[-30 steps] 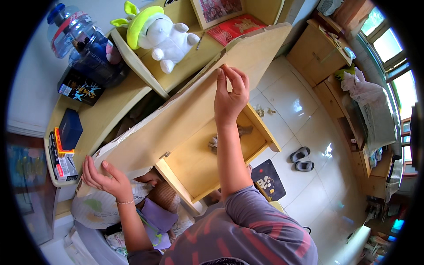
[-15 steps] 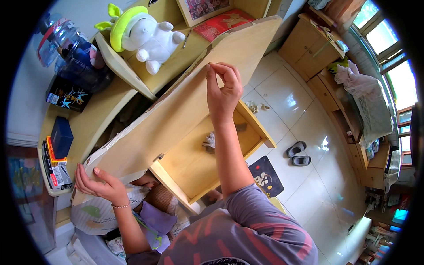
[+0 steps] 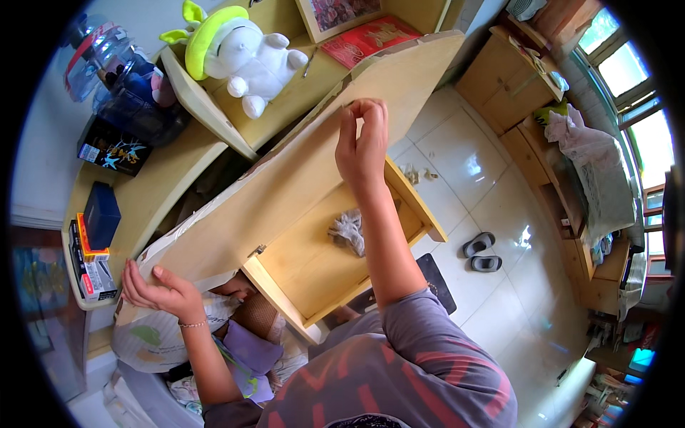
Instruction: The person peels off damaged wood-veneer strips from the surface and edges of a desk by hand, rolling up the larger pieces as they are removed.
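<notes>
A long pale wooden board (image 3: 407, 78) with a torn, peeling edge lies diagonally across an open drawer (image 3: 300, 278). My right hand (image 3: 362, 143) is closed in a pinch on the board's upper edge, fingertips curled at the rim. My left hand (image 3: 160, 291) grips the board's lower left end, fingers bent at the edge and thumb raised beside them. Crumpled clear plastic (image 3: 348, 230) sits in the drawer, partly behind my right forearm. Below the board's left end are bundled fabrics, among them a purple one (image 3: 253, 346).
Beyond the board, a shelf unit (image 3: 171, 178) bears a plush toy (image 3: 246, 68), a large plastic jug (image 3: 135, 100), boxes (image 3: 101, 214) and a framed picture (image 3: 342, 14). Grey slippers (image 3: 484, 262) and a dark mat (image 3: 439, 285) lie on tiles. Wooden cabinets (image 3: 499, 75) line the window side.
The scene shifted left in the view, then slightly back. My right forearm swung a little rightward at the elbow, showing more of the plastic in the drawer. Both hands stay on the board.
</notes>
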Motion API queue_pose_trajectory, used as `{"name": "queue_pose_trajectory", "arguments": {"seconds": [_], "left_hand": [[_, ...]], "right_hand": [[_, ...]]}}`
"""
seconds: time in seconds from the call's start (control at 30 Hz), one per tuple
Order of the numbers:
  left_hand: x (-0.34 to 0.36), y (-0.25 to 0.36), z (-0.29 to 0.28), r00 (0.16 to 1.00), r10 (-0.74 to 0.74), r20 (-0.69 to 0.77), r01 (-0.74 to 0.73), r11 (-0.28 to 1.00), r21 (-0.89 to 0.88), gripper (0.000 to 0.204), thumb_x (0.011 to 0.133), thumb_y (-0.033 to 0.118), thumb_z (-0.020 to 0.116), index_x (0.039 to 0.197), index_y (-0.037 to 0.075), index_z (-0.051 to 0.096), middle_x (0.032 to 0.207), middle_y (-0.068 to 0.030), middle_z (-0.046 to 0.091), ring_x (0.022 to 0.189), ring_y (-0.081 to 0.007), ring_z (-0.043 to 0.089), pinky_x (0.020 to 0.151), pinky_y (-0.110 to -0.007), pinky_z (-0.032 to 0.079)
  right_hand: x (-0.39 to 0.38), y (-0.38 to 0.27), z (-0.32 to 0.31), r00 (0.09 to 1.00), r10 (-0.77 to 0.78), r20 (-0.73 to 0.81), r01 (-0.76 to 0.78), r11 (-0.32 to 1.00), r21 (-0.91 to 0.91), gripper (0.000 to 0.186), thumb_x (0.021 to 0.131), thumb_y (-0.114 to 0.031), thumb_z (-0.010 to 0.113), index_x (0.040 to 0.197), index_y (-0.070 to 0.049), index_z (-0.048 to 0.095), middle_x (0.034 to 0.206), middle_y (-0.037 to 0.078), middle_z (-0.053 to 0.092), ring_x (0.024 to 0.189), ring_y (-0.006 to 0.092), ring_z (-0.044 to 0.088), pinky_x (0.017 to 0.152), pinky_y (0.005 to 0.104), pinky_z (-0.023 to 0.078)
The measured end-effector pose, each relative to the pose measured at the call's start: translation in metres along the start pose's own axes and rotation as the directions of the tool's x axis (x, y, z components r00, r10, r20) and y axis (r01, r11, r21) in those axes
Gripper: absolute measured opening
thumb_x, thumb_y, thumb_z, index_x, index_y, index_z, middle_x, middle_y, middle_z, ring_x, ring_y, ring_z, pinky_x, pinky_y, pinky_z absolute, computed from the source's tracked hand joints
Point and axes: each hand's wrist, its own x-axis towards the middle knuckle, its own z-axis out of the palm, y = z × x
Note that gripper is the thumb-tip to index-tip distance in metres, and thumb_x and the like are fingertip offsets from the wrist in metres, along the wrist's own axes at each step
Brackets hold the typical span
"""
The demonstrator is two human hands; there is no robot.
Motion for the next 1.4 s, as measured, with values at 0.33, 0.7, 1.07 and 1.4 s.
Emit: {"name": "queue_pose_trajectory", "arguments": {"seconds": [0.33,0.7,1.07,1.4], "left_hand": [[-0.006,-0.002,0.002,0.999,-0.038,0.014,0.038,0.999,0.011,0.036,0.101,0.024,0.042,0.128,0.001,0.045,0.130,-0.0115,0.050,0.122,-0.0294,0.045,0.106,-0.050,0.022],[-0.008,-0.003,0.004,0.998,-0.056,0.028,0.056,0.998,-0.008,0.037,0.100,0.026,0.041,0.129,0.002,0.045,0.132,-0.0113,0.049,0.125,-0.0280,0.043,0.111,-0.048,0.015],[-0.004,-0.001,-0.001,0.997,-0.065,0.030,0.066,0.996,-0.053,0.037,0.100,0.025,0.043,0.128,0.002,0.047,0.129,-0.0114,0.052,0.123,-0.0297,0.044,0.111,-0.049,0.016],[-0.002,0.001,-0.005,0.996,-0.078,0.043,0.081,0.994,-0.077,0.038,0.098,0.024,0.047,0.128,0.002,0.048,0.129,-0.0108,0.052,0.123,-0.0284,0.045,0.108,-0.049,0.020]], "right_hand": [[0.004,-0.007,-0.008,0.997,0.041,0.060,-0.043,0.998,0.047,0.015,0.086,-0.002,0.064,0.096,0.002,0.053,0.090,0.014,0.056,0.084,0.0265,0.056,0.075,0.0347,0.047],[-0.013,-0.029,-0.022,0.966,-0.080,0.244,0.080,0.997,0.010,0.014,0.082,0.006,0.059,0.090,0.000,0.049,0.090,0.016,0.055,0.084,0.0345,0.054,0.073,0.0396,0.045],[-0.044,-0.078,-0.039,0.896,-0.071,0.438,-0.024,0.978,0.207,0.017,0.081,0.010,0.056,0.091,-0.001,0.048,0.090,0.014,0.053,0.083,0.0321,0.053,0.074,0.0356,0.044],[-0.076,-0.139,-0.047,0.793,-0.118,0.598,-0.194,0.881,0.431,0.009,0.088,0.003,0.055,0.092,-0.002,0.049,0.088,0.011,0.051,0.081,0.0259,0.051,0.077,0.0312,0.043]]}}
